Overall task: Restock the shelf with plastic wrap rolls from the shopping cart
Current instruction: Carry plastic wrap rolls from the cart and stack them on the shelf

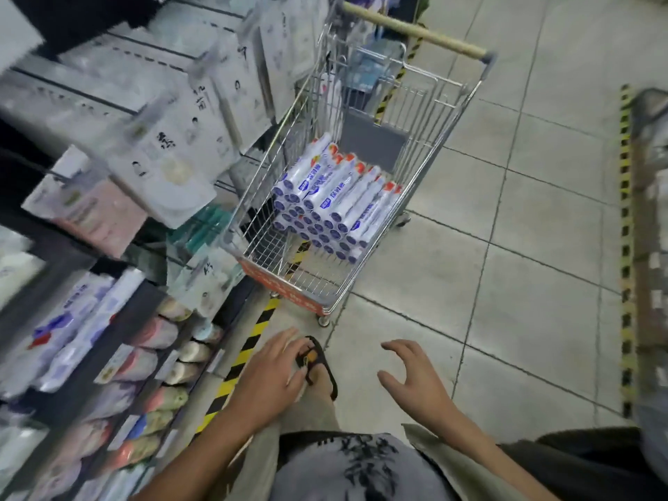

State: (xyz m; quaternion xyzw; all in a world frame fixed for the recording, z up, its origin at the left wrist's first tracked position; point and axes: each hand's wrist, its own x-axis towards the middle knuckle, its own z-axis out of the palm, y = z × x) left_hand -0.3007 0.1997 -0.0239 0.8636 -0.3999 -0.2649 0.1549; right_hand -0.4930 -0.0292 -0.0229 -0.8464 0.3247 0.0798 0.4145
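Aisle scene, head cam (the only view): a person stands facing a wire shopping cart [285,289] parked close along the shelf [137,312] on the left, both arms stretched fwd toward it. Left hand [271,381] and right hand [415,377] hover low over the tile floor [524,247], short of the cart. The fingers [395,345] of both are spread apart and hold nothing. Plastic wrap rolls [336,200] lie stacked in several layers mid-basket toward its right wall, blue end caps facing the camera; the near part of the basket is bare wire. Shelved rolls [76,330] of what looks like the same product lie at lower left, though blur makes that approx.

Handling, as a judgement: the rolls look light, stiff and cylindrical w/ slick film wrappers, so they'd likely roll or slide if the stack is disturbed. Best hold is prob. around the mid-length of a top roll, or several gathered between both hands, top layer first.

Obstacles: hanging packets [173,164] on pegs jut out over the cart's left rim, and the cart's near wall must be reached over. Yellow-black hazard tape [245,352] runs along the shelf base. A sandalled foot [321,370] shows beside the left hand. Cart handle [415,30] sits at the far end, away from the person.
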